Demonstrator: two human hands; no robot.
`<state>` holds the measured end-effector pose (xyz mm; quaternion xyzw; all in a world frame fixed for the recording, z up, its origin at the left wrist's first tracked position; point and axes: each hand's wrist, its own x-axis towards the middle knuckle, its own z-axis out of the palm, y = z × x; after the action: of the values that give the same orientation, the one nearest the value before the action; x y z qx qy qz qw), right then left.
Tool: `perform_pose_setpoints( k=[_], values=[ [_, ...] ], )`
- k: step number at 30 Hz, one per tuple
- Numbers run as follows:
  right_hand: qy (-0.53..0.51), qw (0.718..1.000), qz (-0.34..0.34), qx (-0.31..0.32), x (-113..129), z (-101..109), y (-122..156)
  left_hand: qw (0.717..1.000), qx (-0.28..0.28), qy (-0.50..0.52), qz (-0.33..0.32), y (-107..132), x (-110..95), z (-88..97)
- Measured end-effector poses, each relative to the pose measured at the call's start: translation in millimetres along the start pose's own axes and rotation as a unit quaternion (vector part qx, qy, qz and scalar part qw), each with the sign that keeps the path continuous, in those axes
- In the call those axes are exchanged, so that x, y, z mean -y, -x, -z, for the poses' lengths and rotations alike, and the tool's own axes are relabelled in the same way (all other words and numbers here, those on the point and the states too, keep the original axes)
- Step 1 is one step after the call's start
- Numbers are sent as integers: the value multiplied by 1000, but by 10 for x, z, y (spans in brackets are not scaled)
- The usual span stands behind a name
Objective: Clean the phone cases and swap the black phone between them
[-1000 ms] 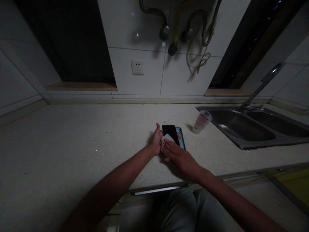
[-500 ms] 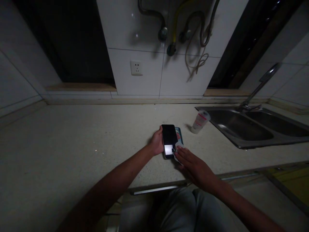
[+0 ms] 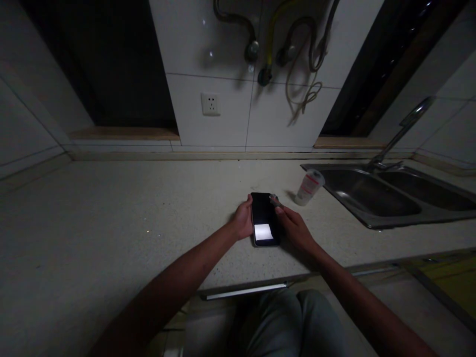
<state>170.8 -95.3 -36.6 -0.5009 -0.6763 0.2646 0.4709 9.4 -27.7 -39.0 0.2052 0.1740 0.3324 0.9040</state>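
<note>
A black phone lies flat on the pale counter, its screen dark except for a bright white patch near the bottom. My left hand grips the phone's left edge, with the thumb at the top corner. My right hand rests against the phone's right edge, fingers together. A small pale wipe pokes out at its fingertips near the phone's top right corner. The blue packet seen earlier beside the phone is hidden under my right hand.
A white tube with a pink label lies on its side right of the phone. A steel double sink with a tap fills the right side. A wall socket and hanging hoses are on the tiled wall behind.
My right hand slid the wipe off the screen's lower part and moved up along the phone's right edge. The screen's white patch came into view. My left hand kept its hold.
</note>
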Motion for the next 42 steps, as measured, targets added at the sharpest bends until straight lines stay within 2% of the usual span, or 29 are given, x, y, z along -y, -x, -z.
perform_pose_setpoints(
  k=[2,4,8,12,15,18,21,24,28,32,34,38,42],
  values=[
    [8,1000,-8,-12,-41,-18,-124,1000,10,6,-8,9,-8,-19],
    [27,999,31,-29,-86,-27,-244,1000,17,16,-14,23,-16,-42],
    [89,992,85,-21,-122,-37,-442,999,21,40,-1,59,-27,-95],
    [167,976,138,25,-64,-88,-559,998,4,58,-5,74,-29,-128],
    [225,954,182,75,4,-149,-592,998,-14,66,-1,66,-26,-138],
    [273,932,215,100,69,-194,-580,997,-31,73,-17,57,-24,-151],
    [307,912,249,114,112,-207,-529,995,-42,86,-23,56,-33,-165],
    [324,898,274,118,121,-197,-443,994,-46,97,-2,63,-49,-155],
    [321,892,294,123,109,-184,-267,996,-30,81,23,71,-66,-89],
    [314,888,309,132,133,-169,-45,997,-53,36,45,78,-80,-49],
    [310,886,318,134,157,-149,65,998,-50,29,39,84,-84,-63],
    [291,881,344,141,165,-97,262,999,-5,35,19,92,-80,-111],
    [281,880,353,150,117,-52,398,999,2,41,-14,82,-67,-111]
  ],
)
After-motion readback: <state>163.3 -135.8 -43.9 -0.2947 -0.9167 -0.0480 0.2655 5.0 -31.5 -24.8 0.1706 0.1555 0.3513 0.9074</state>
